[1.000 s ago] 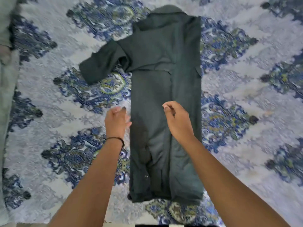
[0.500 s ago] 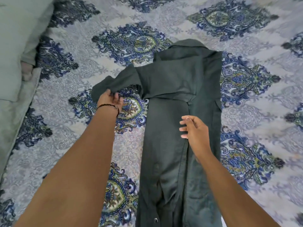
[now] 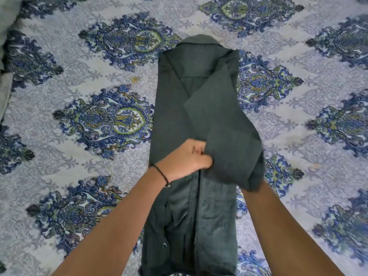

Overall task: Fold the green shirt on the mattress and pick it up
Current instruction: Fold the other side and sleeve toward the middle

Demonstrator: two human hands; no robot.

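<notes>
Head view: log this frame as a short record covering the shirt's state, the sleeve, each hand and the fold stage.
shirt: green shirt lies lengthwise on the mattress as a narrow strip, collar at the far end
sleeve: sleeve drawn diagonally across the shirt body
left hand: left hand grips the sleeve's edge; dark band on the wrist
right hand: hidden under the sleeve's end; only the right forearm shows
fold stage: not yet folded end to end, not picked up
</notes>
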